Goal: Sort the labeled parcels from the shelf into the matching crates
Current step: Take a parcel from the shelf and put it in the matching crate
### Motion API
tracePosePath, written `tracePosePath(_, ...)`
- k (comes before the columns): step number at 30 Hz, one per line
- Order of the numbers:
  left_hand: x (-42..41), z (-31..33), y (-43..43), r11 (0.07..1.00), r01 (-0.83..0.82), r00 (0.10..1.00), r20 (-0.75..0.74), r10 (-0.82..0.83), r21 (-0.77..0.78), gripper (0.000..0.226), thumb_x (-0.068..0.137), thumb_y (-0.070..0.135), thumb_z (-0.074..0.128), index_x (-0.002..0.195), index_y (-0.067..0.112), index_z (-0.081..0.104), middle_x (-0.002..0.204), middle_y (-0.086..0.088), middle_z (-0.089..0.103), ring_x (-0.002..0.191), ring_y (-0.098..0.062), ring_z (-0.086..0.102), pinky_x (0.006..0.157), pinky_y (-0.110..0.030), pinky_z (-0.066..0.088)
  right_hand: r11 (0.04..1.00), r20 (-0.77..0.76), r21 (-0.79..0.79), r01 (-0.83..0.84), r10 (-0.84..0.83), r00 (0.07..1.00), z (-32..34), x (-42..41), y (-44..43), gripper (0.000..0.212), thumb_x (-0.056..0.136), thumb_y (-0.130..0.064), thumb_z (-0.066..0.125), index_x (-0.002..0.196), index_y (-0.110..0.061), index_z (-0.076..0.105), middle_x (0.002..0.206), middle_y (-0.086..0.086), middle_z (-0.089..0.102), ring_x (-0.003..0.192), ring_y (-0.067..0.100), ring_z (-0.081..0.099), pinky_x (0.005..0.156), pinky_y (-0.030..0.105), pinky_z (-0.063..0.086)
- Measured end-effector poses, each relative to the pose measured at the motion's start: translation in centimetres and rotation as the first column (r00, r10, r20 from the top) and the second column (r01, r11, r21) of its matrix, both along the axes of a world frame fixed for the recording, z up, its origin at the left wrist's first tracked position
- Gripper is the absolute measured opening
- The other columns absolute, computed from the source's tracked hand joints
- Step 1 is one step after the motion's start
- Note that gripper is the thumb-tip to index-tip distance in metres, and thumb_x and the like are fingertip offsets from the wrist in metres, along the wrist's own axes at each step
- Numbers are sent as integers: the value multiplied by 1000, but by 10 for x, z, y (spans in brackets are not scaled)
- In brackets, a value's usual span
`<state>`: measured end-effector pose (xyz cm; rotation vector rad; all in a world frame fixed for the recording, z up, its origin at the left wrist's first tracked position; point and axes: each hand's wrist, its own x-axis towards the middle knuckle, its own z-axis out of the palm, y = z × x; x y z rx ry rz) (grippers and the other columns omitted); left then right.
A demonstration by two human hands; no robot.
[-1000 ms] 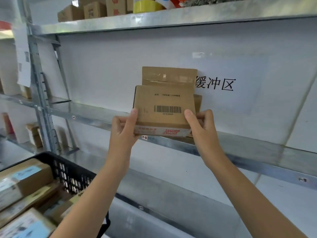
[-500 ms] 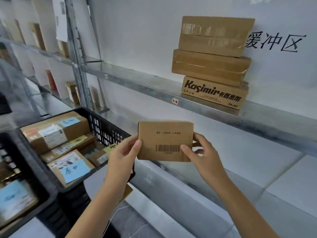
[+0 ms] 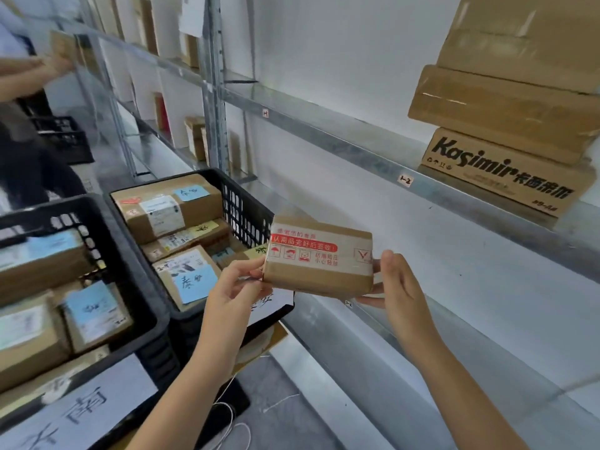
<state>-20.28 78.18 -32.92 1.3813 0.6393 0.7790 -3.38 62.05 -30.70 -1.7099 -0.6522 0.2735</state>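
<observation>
A small brown cardboard parcel with red-printed tape across its top is held in front of me, below the shelf. My left hand pinches its left end and my right hand grips its right end. Just left of the parcel stands a black crate filled with several parcels bearing blue and yellow notes. A second black crate with more labeled parcels sits further left. On the metal shelf at the upper right rests a stack of three cardboard boxes.
Metal shelf uprights rise behind the crates, with more boxes on lower shelves beyond. Another person's arm reaches toward the shelving at far left. A white paper sign hangs on the nearest crate's front.
The parcel came off the shelf stack and down to below shelf level. It has been turned, so the taped side shows instead of the barcode side. My view swung left toward the crates.
</observation>
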Motion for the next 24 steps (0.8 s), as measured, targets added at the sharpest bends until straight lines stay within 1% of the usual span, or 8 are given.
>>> tracePosePath(2,-6,3,9,1000,-7,1000,4,7,-3,33,100,9,54,90,36,71,108,8,74,96,-10,71,77,-18,57,1000,-24,-10,-7,7,1000,2,1,16,53,87,-66,30,103,-22,56,92,-8,68,79,3,72,58,15,55)
tracePosePath(6,-19,3,32,1000,12,1000,-11,-12,-26,11,97,21,64,98,31,67,106,7,75,100,-7,71,85,-26,53,995,-149,-72,-66,55,987,12,6,48,71,82,-72,30,95,-11,64,71,-2,73,67,7,73,51,16,54)
tracePosePath(9,-29,3,53,999,-3,1000,-13,3,-53,5,96,26,65,101,27,66,108,5,75,104,-9,70,91,-32,51,983,-199,-84,-165,146,969,17,6,80,47,94,-63,37,96,-29,69,69,-5,74,67,6,73,51,16,54)
tracePosePath(12,-38,2,83,996,-63,998,-14,62,-68,10,98,15,60,100,23,65,110,2,75,109,-12,68,97,-38,49,968,-201,-55,-247,232,952,18,3,114,25,100,-51,44,98,-39,66,75,-9,75,77,4,72,57,18,57)
tracePosePath(16,-50,4,125,990,-129,991,37,131,-62,10,99,12,56,98,12,66,102,-5,76,103,-21,70,87,-35,56,957,-186,-45,-285,272,944,25,-6,157,28,100,-42,50,101,-20,66,86,-9,77,80,8,74,60,20,58)
tracePosePath(18,-55,5,141,987,-131,986,88,139,-98,18,101,21,52,95,8,63,100,-9,75,100,-24,71,83,-31,59,949,-135,-82,-304,292,947,27,-11,177,35,100,-41,50,94,-7,58,91,-7,77,82,12,74,59,23,57)
tracePosePath(21,-59,7,163,976,-136,982,109,155,-168,47,88,54,58,95,7,58,101,-7,75,96,-22,72,77,-23,58,934,-81,-104,-341,334,939,25,-18,203,33,99,-44,51,81,-16,50,96,-3,75,91,12,73,57,22,54)
tracePosePath(24,-62,3,183,962,-157,982,68,176,-222,72,69,79,66,98,13,57,102,-1,75,95,-18,73,75,-27,60,910,-52,-115,-398,394,917,21,-25,222,40,93,-57,54,85,-18,50,108,1,70,100,11,71,63,24,58)
